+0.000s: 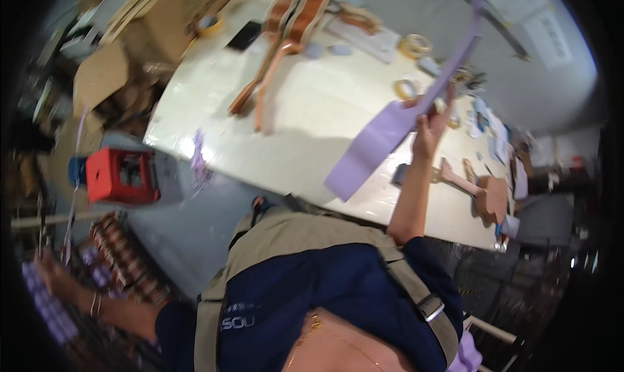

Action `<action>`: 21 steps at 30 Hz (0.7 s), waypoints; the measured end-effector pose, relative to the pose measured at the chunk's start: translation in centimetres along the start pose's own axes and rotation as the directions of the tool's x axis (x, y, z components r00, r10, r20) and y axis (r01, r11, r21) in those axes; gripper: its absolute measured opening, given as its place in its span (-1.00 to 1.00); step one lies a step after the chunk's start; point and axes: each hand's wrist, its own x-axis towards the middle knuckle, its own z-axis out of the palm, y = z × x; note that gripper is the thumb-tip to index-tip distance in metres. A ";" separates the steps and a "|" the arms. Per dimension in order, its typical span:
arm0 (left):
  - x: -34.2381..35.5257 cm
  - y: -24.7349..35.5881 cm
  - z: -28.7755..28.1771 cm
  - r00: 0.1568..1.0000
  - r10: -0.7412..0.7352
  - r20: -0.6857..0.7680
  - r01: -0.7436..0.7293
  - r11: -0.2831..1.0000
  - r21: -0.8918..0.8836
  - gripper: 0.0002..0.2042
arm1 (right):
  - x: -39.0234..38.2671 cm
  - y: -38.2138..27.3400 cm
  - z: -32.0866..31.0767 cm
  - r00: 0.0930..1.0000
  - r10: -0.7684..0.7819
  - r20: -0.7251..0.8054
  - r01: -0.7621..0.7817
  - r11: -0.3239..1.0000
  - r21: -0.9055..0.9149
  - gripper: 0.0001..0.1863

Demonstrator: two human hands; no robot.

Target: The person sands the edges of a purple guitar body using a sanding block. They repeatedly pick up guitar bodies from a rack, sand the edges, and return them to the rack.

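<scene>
While a lilac ukulele-shaped piece (372, 149) tilts at two o'clock, clamped in the person's right hand (426, 132) above the pale table (312, 115), the left hand (56, 278) is well apart at eight, its hold impossible to tell; a red stool (99, 175) stands at nine.

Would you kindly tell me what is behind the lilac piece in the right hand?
Behind the lilac piece in the right hand, the pale tabletop shows around its wide end; whatever the piece covers cannot be seen.
</scene>
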 end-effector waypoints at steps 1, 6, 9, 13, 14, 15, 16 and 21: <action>-1.6 1.9 0.4 0.977 0.021 0.214 -0.033 0.998 0.052 -0.84 | -1.1 0.3 1.7 0.985 -0.070 -0.158 0.040 0.982 -0.182 -0.03; -9.5 18.9 10.9 0.424 0.220 0.879 0.203 0.922 -0.329 -0.89 | -0.9 0.1 4.4 0.979 -0.138 -0.148 0.078 0.932 -0.354 -0.31; -15.1 22.1 19.4 0.382 0.520 0.764 0.279 0.723 -0.632 -0.86 | 0.6 0.4 3.8 0.988 0.152 0.030 -0.142 0.968 -0.209 -0.37; -19.4 24.4 30.5 0.462 0.403 0.790 0.425 0.682 -0.595 -0.75 | -1.4 1.6 2.8 0.811 0.556 0.183 -0.521 0.828 -0.205 -0.34; -20.2 24.9 32.5 0.464 0.369 0.805 0.484 0.655 -0.580 -0.74 | -2.6 2.6 2.2 0.745 0.632 0.212 -0.601 0.775 -0.198 -0.32; -20.4 25.3 33.4 0.439 0.339 0.832 0.403 0.753 -0.520 -0.73 | -4.0 3.1 2.1 0.692 0.695 0.196 -0.663 0.719 -0.210 -0.31; -20.8 25.7 33.8 0.418 0.305 0.856 0.313 0.836 -0.451 -0.70 | -5.3 3.7 1.8 0.632 0.753 0.180 -0.720 0.657 -0.221 -0.30; -19.7 25.7 36.6 0.412 0.061 0.909 0.020 0.997 -0.076 -0.34 | -9.2 7.9 -0.1 0.411 0.883 0.225 -0.865 0.456 -0.209 -0.28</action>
